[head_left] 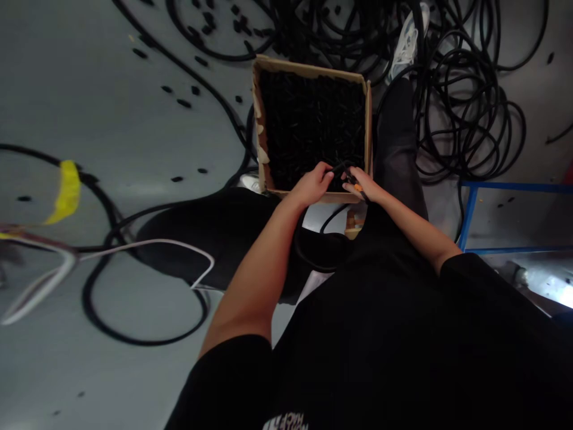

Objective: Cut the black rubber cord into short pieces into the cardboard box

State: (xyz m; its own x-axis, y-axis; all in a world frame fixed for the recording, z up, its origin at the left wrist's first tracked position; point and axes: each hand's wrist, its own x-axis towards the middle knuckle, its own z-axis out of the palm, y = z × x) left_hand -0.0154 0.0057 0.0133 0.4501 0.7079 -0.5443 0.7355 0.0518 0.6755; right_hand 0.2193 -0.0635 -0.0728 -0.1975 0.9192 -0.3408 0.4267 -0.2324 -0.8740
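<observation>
Over the near edge of an open cardboard box [369,119], my left hand [312,184] grips a black cable [331,172] between thumb and fingers. The cable loops down from that hand toward my lap. Close by on the right, my right hand [362,184] is closed around a small tool with an orange part [358,187], at the cable; the tool's dark end is hard to make out. Many small black pieces [313,119] fill the box below both hands.
Tangled black cables [470,107] lie on the floor beyond and right of the box. Loose black pieces [183,103] are scattered at the left. A yellow strip [68,191] and white-edged object [45,286] are at far left. Blue tape [514,187] marks the right floor.
</observation>
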